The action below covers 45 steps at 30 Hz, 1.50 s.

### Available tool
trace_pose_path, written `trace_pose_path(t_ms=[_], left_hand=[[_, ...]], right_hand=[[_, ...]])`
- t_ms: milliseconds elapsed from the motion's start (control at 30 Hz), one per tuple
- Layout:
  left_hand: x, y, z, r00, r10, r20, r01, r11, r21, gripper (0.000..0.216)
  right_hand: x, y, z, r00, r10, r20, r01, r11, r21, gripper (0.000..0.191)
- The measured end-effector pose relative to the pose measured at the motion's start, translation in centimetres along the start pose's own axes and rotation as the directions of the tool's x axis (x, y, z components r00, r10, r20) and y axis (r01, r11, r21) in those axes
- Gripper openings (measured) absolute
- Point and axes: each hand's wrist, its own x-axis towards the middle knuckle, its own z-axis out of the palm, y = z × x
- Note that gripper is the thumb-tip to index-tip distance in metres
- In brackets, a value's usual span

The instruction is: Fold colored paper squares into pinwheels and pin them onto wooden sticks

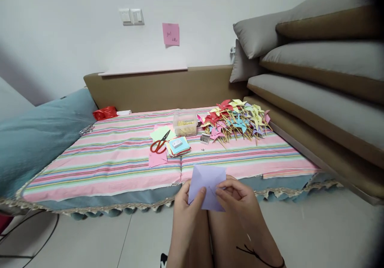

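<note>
**Purple square being steadied between two hands, craft supplies lying ahead**

A purple paper square point(210, 175) is hovering above the person's knees, in front of the couch edge. The left hand point(183, 206) is pinching its left side, grip closed, thumb lying on top and fingers curling behind, presumably because one firm side is keeping the sheet flat and facing upward. The right hand point(238, 198) is hovering at the right side, thumb and forefinger drawing nearly together over the paper; whether they are gripping the sheet or something thin (a dark mark is showing just beside the fingertips) I cannot tell.

On the striped cloth point(105, 168), supplies are sitting near the middle, probably to be staying within reach. The scissors point(162, 141) are resting across loose pink paper point(156, 160) and pale green paper point(157, 134), just beside a stack of coloured paper point(181, 149) that is carrying a small pale block point(177, 144). The pinwheels point(240, 122) are piling up to the right, likely being kept apart from the loose sheets.

Counting: one purple square is being held, by two hands. One pair of scissors, one paper stack and one pale block are lying ahead. One clear box point(181, 131) is holding yellowish sticks, too crowded for counting, and one small case point(205, 138) is standing near it. The pinwheels are overlapping too much for an exact tally, though more than ten are showing.
</note>
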Motion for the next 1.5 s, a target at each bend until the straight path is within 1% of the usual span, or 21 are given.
trace_pose_path(t_ms=[67,133,200,300,400,500,567,667,867,933,1033,1133,1167,1267,1333,1400,1500], left_hand=[[-0.3,0.2,0.1,1.000,0.022,-0.014,-0.022,1.000,0.019,0.025],[-0.5,0.1,0.2,1.000,0.015,-0.004,-0.015,1.000,0.020,0.023],[-0.6,-0.1,0.2,0.999,-0.024,0.034,0.024,1.000,-0.011,0.024],[-0.8,-0.1,0.2,0.993,-0.080,0.082,0.086,0.994,-0.072,0.028],[-1.0,0.1,0.4,0.991,-0.111,0.081,0.118,0.988,-0.096,0.030],[-0.9,0.1,0.4,0.991,-0.125,0.054,0.129,0.987,-0.095,0.032],[-0.7,-0.2,0.4,0.992,-0.122,0.033,0.124,0.988,-0.089,0.030],[-0.3,-0.7,0.4,0.994,-0.113,-0.001,0.112,0.990,-0.089,0.027],[0.3,-1.3,0.5,0.990,-0.140,0.006,0.140,0.986,-0.088,0.025],[0.5,-1.5,0.6,0.989,-0.149,-0.012,0.147,0.986,-0.073,0.027],[0.8,-1.9,0.6,0.984,-0.174,-0.044,0.169,0.982,-0.084,0.033],[1.0,-2.3,0.5,0.976,-0.207,-0.067,0.194,0.967,-0.164,0.037],[1.0,-2.3,0.5,0.974,-0.214,-0.079,0.196,0.962,-0.192,0.038],[1.2,-2.3,0.5,0.965,-0.223,-0.141,0.183,0.951,-0.250,0.041],[1.3,-2.3,0.5,0.958,-0.228,-0.172,0.179,0.948,-0.262,0.041],[1.4,-2.3,0.5,0.956,-0.232,-0.180,0.181,0.948,-0.261,0.042],[1.5,-2.2,0.5,0.954,-0.243,-0.174,0.197,0.950,-0.244,0.043]], right_hand=[[-0.3,-0.5,0.0,0.999,-0.033,0.019,0.035,0.996,-0.081,0.005],[-0.6,-1.0,-0.1,0.999,-0.043,0.007,0.044,0.993,-0.112,0.007],[-0.9,-1.5,0.0,0.999,0.002,-0.038,-0.004,0.998,-0.056,0.009],[-1.3,-1.9,0.1,0.990,0.112,-0.080,-0.107,0.992,0.068,0.013],[-1.4,-1.6,0.1,0.985,0.134,-0.110,-0.124,0.988,0.096,0.013],[-1.2,-1.1,-0.1,0.991,0.107,-0.082,-0.104,0.994,0.042,0.012],[-1.1,-0.9,-0.1,0.995,0.089,-0.050,-0.091,0.995,-0.029,0.013],[-1.1,-0.9,-0.2,0.996,0.080,-0.036,-0.085,0.985,-0.151,0.012],[-0.8,-0.6,-0.5,0.995,0.102,-0.021,-0.104,0.951,-0.290,0.012],[-0.6,-0.3,-0.6,0.995,0.095,-0.011,-0.094,0.946,-0.309,0.011],[-0.3,0.1,-0.7,0.995,0.098,0.025,-0.087,0.952,-0.295,0.013],[-0.1,0.5,-0.4,0.989,0.145,0.023,-0.137,0.969,-0.205,0.010],[0.0,0.6,-0.2,0.985,0.173,0.011,-0.170,0.975,-0.143,0.014],[0.2,1.0,0.4,0.959,0.284,-0.005,-0.283,0.958,0.043,0.046],[0.3,1.3,0.7,0.943,0.333,-0.025,-0.330,0.940,0.086,0.060],[0.3,1.6,1.0,0.933,0.354,-0.060,-0.347,0.932,0.103,0.065],[0.3,1.9,1.2,0.929,0.365,-0.061,-0.356,0.927,0.116,0.068]])
